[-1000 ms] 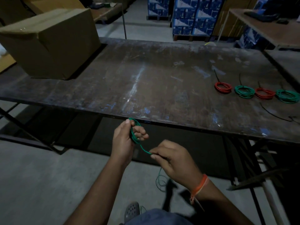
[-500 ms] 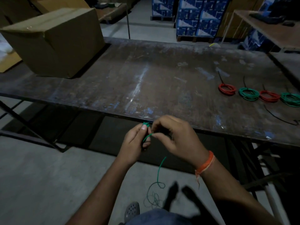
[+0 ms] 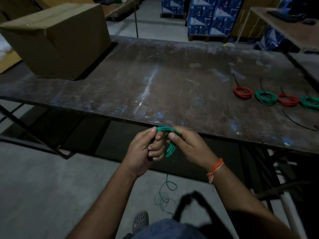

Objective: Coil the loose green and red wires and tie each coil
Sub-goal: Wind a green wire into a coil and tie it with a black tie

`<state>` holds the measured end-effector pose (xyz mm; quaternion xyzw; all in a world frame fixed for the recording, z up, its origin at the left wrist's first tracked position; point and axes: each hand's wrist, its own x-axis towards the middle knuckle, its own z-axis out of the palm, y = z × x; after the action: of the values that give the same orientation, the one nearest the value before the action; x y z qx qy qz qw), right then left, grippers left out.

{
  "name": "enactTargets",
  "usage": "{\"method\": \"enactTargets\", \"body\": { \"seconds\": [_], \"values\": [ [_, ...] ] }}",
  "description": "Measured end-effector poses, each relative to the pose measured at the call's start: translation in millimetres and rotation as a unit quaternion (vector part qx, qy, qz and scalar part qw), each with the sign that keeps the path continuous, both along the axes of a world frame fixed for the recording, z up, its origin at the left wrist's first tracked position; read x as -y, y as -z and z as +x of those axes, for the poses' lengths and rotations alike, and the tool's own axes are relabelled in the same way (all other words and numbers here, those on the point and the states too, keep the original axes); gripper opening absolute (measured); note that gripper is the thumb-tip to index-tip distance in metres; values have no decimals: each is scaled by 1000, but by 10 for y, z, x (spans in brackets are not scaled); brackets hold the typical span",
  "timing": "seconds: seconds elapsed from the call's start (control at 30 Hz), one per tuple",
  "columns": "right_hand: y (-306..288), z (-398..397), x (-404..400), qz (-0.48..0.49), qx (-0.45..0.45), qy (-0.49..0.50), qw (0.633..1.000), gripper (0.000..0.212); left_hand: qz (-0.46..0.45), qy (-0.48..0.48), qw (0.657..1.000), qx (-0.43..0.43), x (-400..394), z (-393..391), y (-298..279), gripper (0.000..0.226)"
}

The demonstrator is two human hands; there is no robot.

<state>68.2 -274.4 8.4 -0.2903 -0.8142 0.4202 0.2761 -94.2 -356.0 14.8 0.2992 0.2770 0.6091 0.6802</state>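
Here both hands pinch the green coil [image 3: 170,144] just off the worktop's [image 3: 172,80] near edge: left hand [image 3: 145,150], right hand [image 3: 189,147] (loose wire [image 3: 165,194] trails floorward).

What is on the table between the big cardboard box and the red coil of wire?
Nothing: the head view shows only bare, scuffed table between the cardboard box and the nearest red wire coil.

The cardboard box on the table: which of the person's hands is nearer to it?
Left. The left hand sits on the cardboard box side of the green coil; the right hand is farther right, toward the finished coils.
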Motion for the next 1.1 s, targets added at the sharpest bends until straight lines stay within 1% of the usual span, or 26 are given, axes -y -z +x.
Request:
{"method": "enactTargets", "body": {
  "seconds": [0.1,0.2,0.27,0.33,0.37,0.43,0.47,0.53,0.6,0.67,0.7,0.73,0.77,0.83,0.9,1.0,1.07,1.1],
  "values": [
    [19,4,2,10,-15,12,1000,32,4,32,999,-6,7,-24,-13,28],
    [21,25,-34,-2,-7,-26,1000,33,7,81,997,-6,-7,-72,-32,27],
    [58,-2,-25,-38,-29,-39,998,29,6,112,993,32,-13,-102,-29,28],
    [123,-53,6,-131,-86,-39,987,23,0,124,986,111,-32,-134,5,29],
    [175,-55,19,-174,-110,-33,978,20,-3,119,981,153,-47,-162,29,30],
    [336,-7,33,-225,-130,-16,966,12,4,84,971,222,-76,-250,69,33],
    [439,34,51,-242,-129,-9,962,10,8,55,968,243,-87,-305,78,36],
    [651,129,102,-263,-115,17,958,13,12,-11,964,265,-94,-425,80,40],
    [806,211,170,-252,-98,80,959,15,20,-64,958,279,-89,-529,73,41],
    [843,281,222,-189,-64,140,970,15,20,-100,954,280,-90,-582,76,39],
    [809,308,236,-136,-35,149,979,15,10,-120,957,264,-94,-578,76,37],
    [737,320,252,-74,-7,135,988,13,-8,-145,962,233,-102,-558,86,35],
    [638,319,275,-10,11,108,994,11,-29,-173,966,188,-115,-517,102,33],
    [405,272,315,87,6,47,995,6,-58,-227,969,79,-138,-392,138,31],
    [187,190,333,142,-23,21,989,5,-61,-255,965,-23,-141,-234,167,30],
    [-33,58,294,201,-52,24,978,10,-55,-238,957,-156,-110,-35,170,31],
    [-134,-18,231,227,-50,21,972,10,-40,-203,955,-211,-96,50,164,34],
    [-179,-47,189,237,-46,18,970,11,-34,-183,956,-225,-91,85,156,35]
  ]
}}
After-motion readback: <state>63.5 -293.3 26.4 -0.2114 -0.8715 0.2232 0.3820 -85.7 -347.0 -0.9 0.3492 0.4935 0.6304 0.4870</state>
